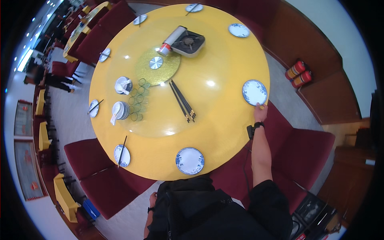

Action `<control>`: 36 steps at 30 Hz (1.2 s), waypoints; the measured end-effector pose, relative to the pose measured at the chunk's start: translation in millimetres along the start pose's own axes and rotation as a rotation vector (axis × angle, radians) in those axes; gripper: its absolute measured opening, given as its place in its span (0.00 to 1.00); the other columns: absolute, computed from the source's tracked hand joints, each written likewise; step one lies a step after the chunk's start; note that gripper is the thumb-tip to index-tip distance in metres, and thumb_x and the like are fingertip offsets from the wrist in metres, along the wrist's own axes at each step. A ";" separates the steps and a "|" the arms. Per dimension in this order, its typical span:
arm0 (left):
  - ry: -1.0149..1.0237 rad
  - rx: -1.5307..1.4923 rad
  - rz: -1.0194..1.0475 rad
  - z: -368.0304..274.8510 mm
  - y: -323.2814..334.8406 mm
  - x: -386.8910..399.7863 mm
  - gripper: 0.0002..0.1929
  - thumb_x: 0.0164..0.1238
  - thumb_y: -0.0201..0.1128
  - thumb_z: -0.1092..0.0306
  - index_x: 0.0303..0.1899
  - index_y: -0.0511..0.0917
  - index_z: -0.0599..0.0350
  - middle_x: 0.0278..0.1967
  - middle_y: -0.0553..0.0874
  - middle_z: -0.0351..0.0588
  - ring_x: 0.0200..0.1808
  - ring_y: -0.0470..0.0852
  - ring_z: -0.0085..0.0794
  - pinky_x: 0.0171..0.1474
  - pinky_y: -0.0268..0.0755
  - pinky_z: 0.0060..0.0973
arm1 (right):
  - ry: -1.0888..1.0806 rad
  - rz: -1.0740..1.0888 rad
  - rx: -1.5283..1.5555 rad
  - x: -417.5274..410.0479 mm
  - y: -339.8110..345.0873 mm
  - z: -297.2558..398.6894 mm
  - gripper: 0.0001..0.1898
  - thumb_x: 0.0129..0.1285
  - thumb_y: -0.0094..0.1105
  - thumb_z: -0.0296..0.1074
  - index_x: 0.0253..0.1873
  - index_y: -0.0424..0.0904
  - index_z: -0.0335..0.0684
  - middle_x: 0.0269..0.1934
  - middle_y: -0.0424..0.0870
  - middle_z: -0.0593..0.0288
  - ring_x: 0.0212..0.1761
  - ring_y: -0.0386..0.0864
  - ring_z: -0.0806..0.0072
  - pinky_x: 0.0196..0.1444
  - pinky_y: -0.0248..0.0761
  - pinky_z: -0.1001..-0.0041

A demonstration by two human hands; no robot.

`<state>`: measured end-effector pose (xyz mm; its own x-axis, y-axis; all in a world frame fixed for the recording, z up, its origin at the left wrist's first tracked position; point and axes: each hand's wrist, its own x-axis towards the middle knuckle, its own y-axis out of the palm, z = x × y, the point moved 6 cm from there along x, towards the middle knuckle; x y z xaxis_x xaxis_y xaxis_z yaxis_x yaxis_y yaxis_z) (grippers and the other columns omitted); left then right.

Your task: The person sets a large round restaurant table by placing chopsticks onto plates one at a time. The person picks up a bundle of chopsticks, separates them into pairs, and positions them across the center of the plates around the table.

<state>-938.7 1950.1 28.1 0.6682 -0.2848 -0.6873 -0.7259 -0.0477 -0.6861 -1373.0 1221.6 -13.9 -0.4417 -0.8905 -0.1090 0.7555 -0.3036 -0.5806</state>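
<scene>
With its fingers at the near rim of a blue-and-white plate (254, 92), my right hand (260, 113) reaches to the right edge of the round table (222, 132). My left hand (153, 199) hangs low beside my body, partly hidden, and its fingers are hard to make out. Another blue-and-white plate (190, 160) lies directly before me. To its left, a single chopstick or an aligned pair (122, 151) crosses a plate (125, 156). Several black chopsticks with gold bands (182, 102) lie together on the glass turntable (156, 126).
Stacked bowls with white spoons (123, 85), a second bowl stack (121, 110) and green-tinted glasses (138, 99) share the turntable with a portable gas stove (188, 42) and gas canister (163, 49). Dark red chairs (111, 192) surround the table. Fire extinguishers (301, 78) stand right; a person (57, 79) is far left.
</scene>
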 end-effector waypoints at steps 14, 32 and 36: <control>0.060 0.034 -0.055 -25.4 18.4 2.7 0.18 0.64 0.61 0.51 0.42 0.84 0.56 0.43 0.87 0.55 0.48 0.85 0.50 0.52 0.76 0.39 | 0.174 0.966 0.268 -206.8 137.2 68.3 0.17 0.75 0.45 0.51 0.49 0.70 0.40 0.36 0.86 0.54 0.27 0.82 0.76 0.23 0.71 0.76; -0.042 -0.095 0.025 -2.1 23.6 14.6 0.20 0.64 0.59 0.48 0.45 0.84 0.55 0.43 0.87 0.57 0.48 0.85 0.51 0.54 0.76 0.40 | 0.202 0.973 0.503 -233.1 154.4 65.7 0.13 0.74 0.52 0.44 0.40 0.71 0.41 0.37 0.84 0.59 0.33 0.79 0.81 0.35 0.72 0.83; -0.052 -0.113 0.041 13.4 24.0 13.4 0.20 0.63 0.59 0.48 0.44 0.84 0.55 0.43 0.87 0.57 0.48 0.85 0.51 0.53 0.76 0.40 | 0.155 0.961 0.394 -239.3 151.3 71.0 0.14 0.73 0.54 0.47 0.40 0.71 0.42 0.37 0.84 0.60 0.31 0.78 0.83 0.33 0.69 0.85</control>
<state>-945.0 1958.0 -0.8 0.6431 -0.2384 -0.7277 -0.7645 -0.1450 -0.6281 -1118.7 1364.7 -18.4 0.3918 -0.7704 -0.5029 0.9126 0.3948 0.1062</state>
